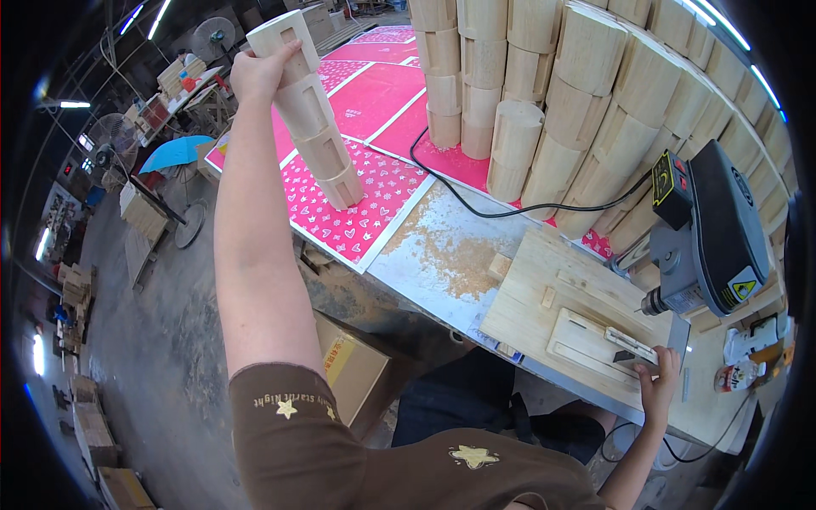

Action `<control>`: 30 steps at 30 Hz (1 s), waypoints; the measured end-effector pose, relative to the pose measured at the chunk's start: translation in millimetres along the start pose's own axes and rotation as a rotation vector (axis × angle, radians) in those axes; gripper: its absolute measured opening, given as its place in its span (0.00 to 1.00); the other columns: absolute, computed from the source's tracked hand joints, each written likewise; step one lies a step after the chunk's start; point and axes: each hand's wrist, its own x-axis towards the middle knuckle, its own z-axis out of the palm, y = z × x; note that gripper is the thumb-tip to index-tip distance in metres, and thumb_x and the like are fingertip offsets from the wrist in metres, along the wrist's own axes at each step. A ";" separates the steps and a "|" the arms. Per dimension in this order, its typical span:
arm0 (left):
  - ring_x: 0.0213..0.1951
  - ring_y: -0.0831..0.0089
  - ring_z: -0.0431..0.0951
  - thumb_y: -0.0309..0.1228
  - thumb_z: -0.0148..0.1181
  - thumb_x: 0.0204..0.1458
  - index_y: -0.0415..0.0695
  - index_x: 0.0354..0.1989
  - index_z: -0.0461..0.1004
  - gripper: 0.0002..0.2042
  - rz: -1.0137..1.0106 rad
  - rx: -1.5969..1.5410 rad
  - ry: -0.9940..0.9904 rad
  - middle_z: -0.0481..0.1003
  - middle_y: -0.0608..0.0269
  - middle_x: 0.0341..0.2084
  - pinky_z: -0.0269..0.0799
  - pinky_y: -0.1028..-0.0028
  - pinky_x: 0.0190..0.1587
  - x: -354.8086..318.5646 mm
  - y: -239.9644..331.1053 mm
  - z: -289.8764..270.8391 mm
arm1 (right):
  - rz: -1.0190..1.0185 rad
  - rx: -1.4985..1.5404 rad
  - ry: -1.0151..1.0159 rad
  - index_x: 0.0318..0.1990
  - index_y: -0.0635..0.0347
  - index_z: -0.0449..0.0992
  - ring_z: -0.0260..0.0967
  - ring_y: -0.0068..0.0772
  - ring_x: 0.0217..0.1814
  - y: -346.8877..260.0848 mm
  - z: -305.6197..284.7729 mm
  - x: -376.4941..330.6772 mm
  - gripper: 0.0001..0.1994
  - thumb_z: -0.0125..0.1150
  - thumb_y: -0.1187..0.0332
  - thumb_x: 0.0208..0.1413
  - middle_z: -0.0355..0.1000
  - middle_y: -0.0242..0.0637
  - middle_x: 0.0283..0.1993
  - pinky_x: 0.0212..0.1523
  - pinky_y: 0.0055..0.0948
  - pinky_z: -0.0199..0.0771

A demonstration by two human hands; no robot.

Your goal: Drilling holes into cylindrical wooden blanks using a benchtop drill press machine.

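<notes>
My left hand [257,78] reaches up and out, closed around the top rounded wooden block [282,32]. That block sits at the top of a leaning column of similar pale blocks [314,136], each with a recess cut in its side. Low on the right, my right hand [659,387] is closed at the end of a wooden jig [586,344], beside a thin strip and a dark plate [631,359]. What its fingers pinch is too small to make out. The jig rests on a plywood board [531,293] below a bench drill [710,234].
Several tall columns of wooden blocks [582,102] stand along the right. A black cable [501,212] crosses the pink patterned table cover [374,106]. Sawdust [459,259] lies on the metal top. A cardboard box [348,365] is below; a fan [110,153] and blue umbrella [176,154] stand left.
</notes>
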 end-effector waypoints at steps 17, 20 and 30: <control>0.49 0.55 0.73 0.52 0.76 0.22 0.29 0.58 0.54 0.56 0.103 0.035 0.073 0.67 0.39 0.50 0.69 0.66 0.52 -15.4 -25.8 15.6 | 0.022 -0.050 -0.016 0.39 0.63 0.69 0.61 0.46 0.40 5.9 2.3 -3.6 0.19 0.66 0.73 0.37 0.64 0.42 0.36 0.42 0.37 0.61; 0.49 0.55 0.73 0.48 0.77 0.23 0.31 0.58 0.53 0.54 -0.008 -0.179 -0.045 0.67 0.42 0.50 0.69 0.66 0.52 -29.9 -35.0 24.5 | 0.003 -0.053 -0.012 0.40 0.63 0.69 0.61 0.46 0.41 6.5 1.2 -4.0 0.19 0.66 0.72 0.38 0.64 0.42 0.36 0.42 0.37 0.61; 0.42 0.61 0.78 0.45 0.77 0.26 0.34 0.48 0.67 0.40 0.011 -0.038 0.022 0.74 0.49 0.42 0.74 0.66 0.45 -31.0 -34.4 7.0 | 0.006 -0.054 -0.002 0.41 0.63 0.68 0.60 0.47 0.41 3.4 4.5 -1.1 0.20 0.67 0.71 0.38 0.64 0.43 0.35 0.43 0.37 0.61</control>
